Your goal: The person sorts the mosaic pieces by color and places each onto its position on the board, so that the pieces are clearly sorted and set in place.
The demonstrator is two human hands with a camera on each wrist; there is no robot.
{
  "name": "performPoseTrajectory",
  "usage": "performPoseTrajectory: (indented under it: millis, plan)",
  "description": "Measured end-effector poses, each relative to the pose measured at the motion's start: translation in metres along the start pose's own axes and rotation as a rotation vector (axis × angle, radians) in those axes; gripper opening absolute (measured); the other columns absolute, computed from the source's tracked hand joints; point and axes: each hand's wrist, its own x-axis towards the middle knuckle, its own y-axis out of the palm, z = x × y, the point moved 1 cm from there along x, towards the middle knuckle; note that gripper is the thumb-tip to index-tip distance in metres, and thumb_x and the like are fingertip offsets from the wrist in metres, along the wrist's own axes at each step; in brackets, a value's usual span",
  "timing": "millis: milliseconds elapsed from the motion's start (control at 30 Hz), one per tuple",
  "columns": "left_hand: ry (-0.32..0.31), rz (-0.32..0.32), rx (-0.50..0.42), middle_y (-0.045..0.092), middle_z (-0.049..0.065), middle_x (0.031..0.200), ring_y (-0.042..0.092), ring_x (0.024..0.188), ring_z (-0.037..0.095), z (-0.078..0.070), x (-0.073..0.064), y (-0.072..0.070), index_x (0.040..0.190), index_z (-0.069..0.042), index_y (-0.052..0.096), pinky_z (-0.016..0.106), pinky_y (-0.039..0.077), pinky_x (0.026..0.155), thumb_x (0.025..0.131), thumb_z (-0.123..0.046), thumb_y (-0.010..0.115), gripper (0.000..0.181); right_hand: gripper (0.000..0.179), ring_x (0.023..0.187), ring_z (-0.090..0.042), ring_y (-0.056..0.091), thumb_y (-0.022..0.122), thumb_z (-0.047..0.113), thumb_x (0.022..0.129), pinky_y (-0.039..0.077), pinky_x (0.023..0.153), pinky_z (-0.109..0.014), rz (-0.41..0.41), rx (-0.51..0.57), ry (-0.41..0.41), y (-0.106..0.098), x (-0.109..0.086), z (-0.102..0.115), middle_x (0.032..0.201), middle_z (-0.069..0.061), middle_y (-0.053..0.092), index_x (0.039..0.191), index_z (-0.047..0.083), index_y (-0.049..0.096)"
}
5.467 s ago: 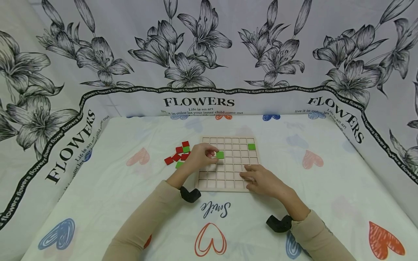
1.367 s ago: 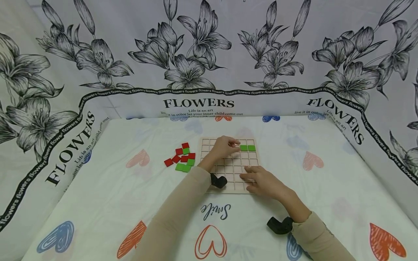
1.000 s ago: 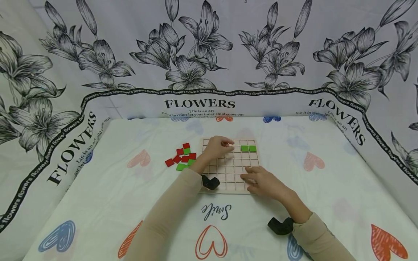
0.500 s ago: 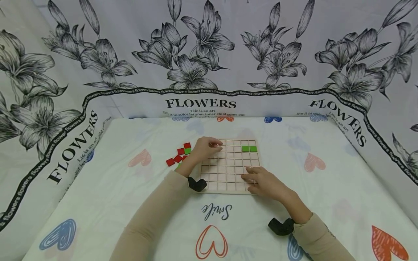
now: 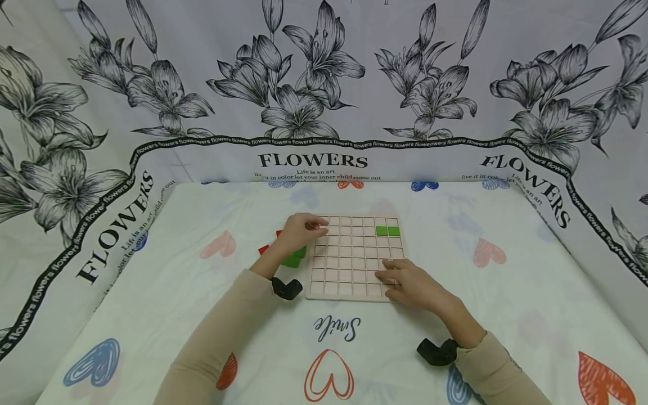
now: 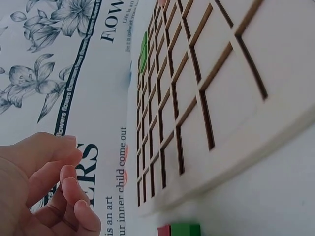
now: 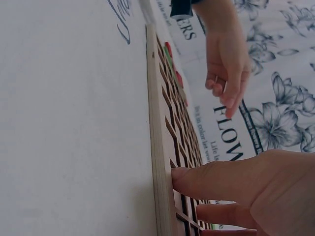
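Observation:
In the head view a pale wooden grid board [image 5: 345,265] lies flat on the cloth, and two green square tiles [image 5: 387,231] sit side by side in its cells near the far right corner. My left hand [image 5: 300,230] hovers over the far left corner, partly hiding the loose tiles. The left wrist view shows that hand [image 6: 54,182] with loosely curled fingers and nothing between them. My right hand [image 5: 412,281] rests on the board's near right part. In the right wrist view its thumb [image 7: 211,183] touches the board by the edge.
Loose green tiles [image 5: 291,260] and a red tile [image 5: 263,249] lie left of the board, with others hidden under the left forearm. A white cloth with printed hearts [image 5: 329,376] covers the table. A flower-print curtain [image 5: 298,107] stands behind it.
My left hand carried a green tile rightward; a second green tile now lies beside the first. Since then the hand has withdrawn leftward toward the loose tiles. The right hand stays put.

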Motion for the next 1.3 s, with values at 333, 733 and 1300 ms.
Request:
performPoseTrajectory:
  millis: [333,733,1300]
  plan:
    - [0.014,-0.004,0.019,0.065,0.014,0.087,0.054,0.071,0.013,0.014,-0.007,-0.012,0.111,-0.001,0.071,0.022,0.042,0.061,0.090,-0.017,0.066,0.027,0.040,0.126,-0.045,0.050,0.070,0.014,0.085,0.046,0.099,-0.055,-0.006,0.004,-0.006,-0.001,-0.001,0.001,0.136,-0.025,0.055,0.123,0.005,0.065]
    - [-0.021,-0.010,0.066,0.067,0.014,0.091,0.056,0.080,0.017,0.031,-0.014,-0.024,0.110,-0.002,0.071,0.025,0.046,0.074,0.090,-0.018,0.066,0.026,0.039,0.126,-0.044,0.051,0.069,0.013,0.085,0.046,0.098,-0.054,-0.008,0.000,-0.009,-0.002,-0.001,0.002,0.136,-0.026,0.055,0.123,0.005,0.066]
    - [-0.209,-0.011,0.066,0.057,0.004,0.080,0.049,0.073,0.016,0.054,-0.016,-0.041,0.113,-0.005,0.071,0.024,0.039,0.065,0.090,-0.023,0.067,0.030,0.038,0.125,-0.045,0.051,0.069,0.014,0.085,0.047,0.097,-0.054,-0.005,-0.001,-0.011,-0.002,-0.002,0.001,0.136,-0.026,0.055,0.123,0.005,0.066]
